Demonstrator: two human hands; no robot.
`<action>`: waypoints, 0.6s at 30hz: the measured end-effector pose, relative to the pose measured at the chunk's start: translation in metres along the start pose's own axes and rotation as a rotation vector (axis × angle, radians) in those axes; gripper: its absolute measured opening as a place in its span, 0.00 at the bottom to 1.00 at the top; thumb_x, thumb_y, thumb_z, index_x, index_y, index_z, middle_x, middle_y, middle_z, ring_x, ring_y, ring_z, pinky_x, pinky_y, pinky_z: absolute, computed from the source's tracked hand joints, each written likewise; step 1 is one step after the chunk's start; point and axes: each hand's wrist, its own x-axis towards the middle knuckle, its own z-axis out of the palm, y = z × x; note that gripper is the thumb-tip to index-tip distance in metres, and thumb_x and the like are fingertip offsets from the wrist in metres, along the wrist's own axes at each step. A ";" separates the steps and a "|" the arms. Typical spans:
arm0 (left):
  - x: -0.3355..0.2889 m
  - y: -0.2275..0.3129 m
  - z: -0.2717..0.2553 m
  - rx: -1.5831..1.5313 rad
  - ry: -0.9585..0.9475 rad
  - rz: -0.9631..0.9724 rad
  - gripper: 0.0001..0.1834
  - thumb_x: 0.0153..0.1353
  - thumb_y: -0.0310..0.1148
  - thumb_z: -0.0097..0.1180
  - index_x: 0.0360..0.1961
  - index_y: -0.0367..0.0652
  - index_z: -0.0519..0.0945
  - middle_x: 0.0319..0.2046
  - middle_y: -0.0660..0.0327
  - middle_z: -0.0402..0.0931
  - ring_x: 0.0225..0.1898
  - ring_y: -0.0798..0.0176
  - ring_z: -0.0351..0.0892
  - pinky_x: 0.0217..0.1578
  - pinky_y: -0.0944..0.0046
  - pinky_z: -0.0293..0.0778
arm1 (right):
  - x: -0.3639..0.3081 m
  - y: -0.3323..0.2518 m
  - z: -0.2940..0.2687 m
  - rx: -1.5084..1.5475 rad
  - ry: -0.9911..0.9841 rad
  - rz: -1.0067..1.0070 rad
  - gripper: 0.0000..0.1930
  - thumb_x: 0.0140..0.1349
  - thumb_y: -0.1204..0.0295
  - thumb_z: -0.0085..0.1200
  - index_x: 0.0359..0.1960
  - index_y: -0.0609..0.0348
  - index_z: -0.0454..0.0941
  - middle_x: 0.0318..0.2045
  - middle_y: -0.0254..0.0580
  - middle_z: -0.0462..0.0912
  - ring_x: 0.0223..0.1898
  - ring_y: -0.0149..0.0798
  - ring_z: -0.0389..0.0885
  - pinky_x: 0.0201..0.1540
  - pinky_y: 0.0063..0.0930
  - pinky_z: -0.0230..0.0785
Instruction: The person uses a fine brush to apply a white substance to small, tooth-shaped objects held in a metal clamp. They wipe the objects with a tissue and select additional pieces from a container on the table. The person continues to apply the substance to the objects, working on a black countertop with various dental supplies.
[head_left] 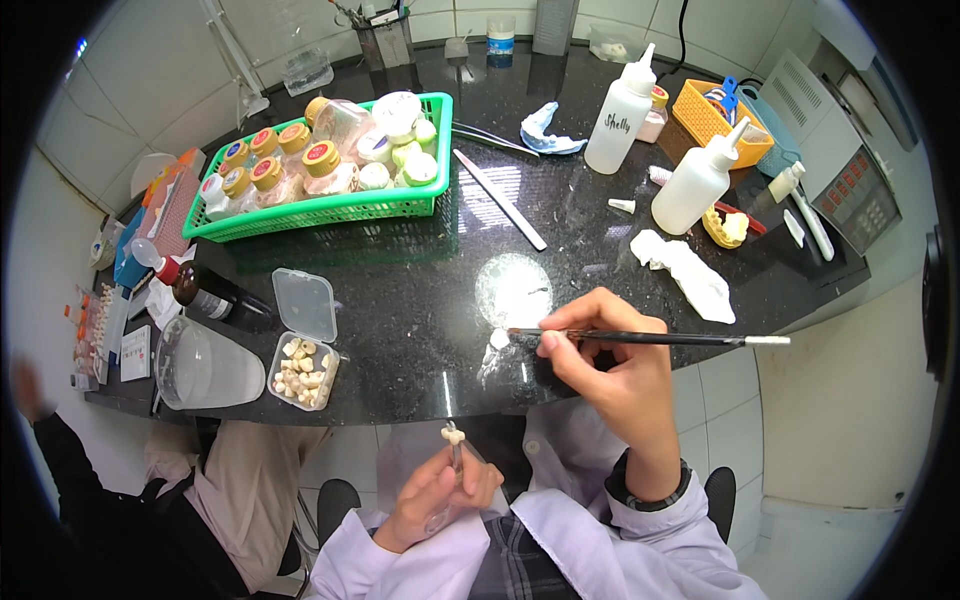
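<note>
A thin brush (660,339) is pinched by the right hand (622,375), its tip near a white smear (497,341) on the table (400,365), while a tooth-like piece (453,436), held beyond the near edge in a metal clamp (457,459) gripped by the left hand (441,497), could be dropped if jolted.

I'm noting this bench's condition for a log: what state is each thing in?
Clear box: lid open, tooth-shaped pieces inside
Brush: gripped by right hand, tip beside white smear
Slim holder: held in left hand, small pale piece at its top
Green basket: loaded
Gold-lidded jars: closed
White squeeze bottles: standing, nozzles fitted
White tissue: crumpled
Flat white stick: lying down
</note>
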 end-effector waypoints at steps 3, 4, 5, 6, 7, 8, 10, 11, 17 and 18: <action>0.000 -0.001 -0.001 0.027 0.014 -0.003 0.17 0.67 0.46 0.40 0.32 0.43 0.64 0.20 0.68 0.55 0.25 0.69 0.54 0.34 0.65 0.52 | 0.001 -0.003 -0.001 -0.063 -0.051 0.000 0.05 0.51 0.78 0.58 0.31 0.62 0.78 0.18 0.30 0.76 0.15 0.16 0.62 0.17 0.13 0.53; -0.001 -0.001 -0.001 0.045 0.019 -0.008 0.17 0.67 0.46 0.40 0.32 0.43 0.64 0.20 0.68 0.55 0.25 0.69 0.54 0.34 0.66 0.53 | 0.000 0.000 -0.002 -0.051 -0.045 -0.008 0.05 0.51 0.78 0.58 0.30 0.62 0.78 0.18 0.30 0.76 0.15 0.16 0.62 0.17 0.13 0.53; 0.000 0.000 0.000 0.054 0.013 -0.003 0.17 0.67 0.46 0.40 0.32 0.43 0.64 0.20 0.68 0.55 0.25 0.69 0.54 0.34 0.66 0.53 | 0.000 0.001 -0.003 -0.037 -0.036 -0.023 0.05 0.51 0.78 0.57 0.30 0.62 0.78 0.18 0.30 0.76 0.15 0.16 0.62 0.18 0.13 0.53; 0.000 0.000 0.001 0.063 0.007 0.002 0.17 0.67 0.46 0.40 0.32 0.43 0.64 0.20 0.68 0.55 0.25 0.69 0.54 0.34 0.66 0.53 | 0.001 0.000 -0.002 -0.035 -0.026 -0.009 0.05 0.51 0.78 0.57 0.30 0.62 0.78 0.18 0.29 0.75 0.15 0.16 0.63 0.18 0.13 0.53; 0.000 0.001 0.001 0.071 0.002 0.006 0.17 0.67 0.46 0.40 0.32 0.43 0.64 0.20 0.67 0.55 0.25 0.69 0.53 0.34 0.66 0.53 | 0.002 -0.003 -0.001 -0.033 -0.017 0.005 0.05 0.50 0.78 0.57 0.30 0.62 0.78 0.18 0.29 0.75 0.15 0.16 0.63 0.18 0.13 0.53; 0.000 0.000 0.001 0.077 0.015 0.006 0.17 0.67 0.46 0.40 0.32 0.43 0.64 0.20 0.67 0.55 0.25 0.69 0.53 0.34 0.66 0.53 | 0.001 -0.004 0.000 -0.035 -0.009 0.027 0.05 0.50 0.78 0.57 0.30 0.62 0.78 0.17 0.29 0.75 0.15 0.16 0.63 0.18 0.13 0.53; -0.001 0.000 0.001 0.087 0.041 0.004 0.17 0.67 0.46 0.39 0.33 0.43 0.64 0.20 0.67 0.55 0.25 0.69 0.53 0.34 0.66 0.53 | 0.000 -0.002 0.001 -0.034 -0.019 -0.011 0.04 0.50 0.78 0.57 0.29 0.62 0.78 0.17 0.29 0.75 0.15 0.16 0.63 0.18 0.13 0.53; -0.001 0.000 0.001 0.088 0.030 -0.002 0.17 0.67 0.46 0.39 0.33 0.43 0.64 0.20 0.67 0.55 0.25 0.69 0.53 0.33 0.67 0.53 | 0.001 -0.002 0.001 -0.030 -0.025 -0.036 0.04 0.50 0.78 0.57 0.29 0.62 0.78 0.17 0.29 0.74 0.16 0.16 0.63 0.18 0.13 0.53; -0.002 -0.001 0.004 0.052 0.008 -0.036 0.16 0.68 0.47 0.39 0.34 0.43 0.64 0.20 0.67 0.55 0.25 0.70 0.52 0.32 0.67 0.54 | 0.001 -0.004 0.000 -0.067 -0.036 -0.004 0.04 0.50 0.78 0.57 0.28 0.62 0.78 0.17 0.28 0.74 0.16 0.16 0.64 0.18 0.13 0.53; -0.002 -0.001 0.005 0.035 0.009 -0.047 0.16 0.68 0.46 0.39 0.35 0.43 0.64 0.21 0.67 0.55 0.25 0.70 0.52 0.32 0.67 0.54 | 0.000 -0.004 0.001 -0.044 0.010 0.000 0.04 0.50 0.78 0.57 0.28 0.62 0.78 0.16 0.28 0.74 0.16 0.16 0.64 0.18 0.13 0.53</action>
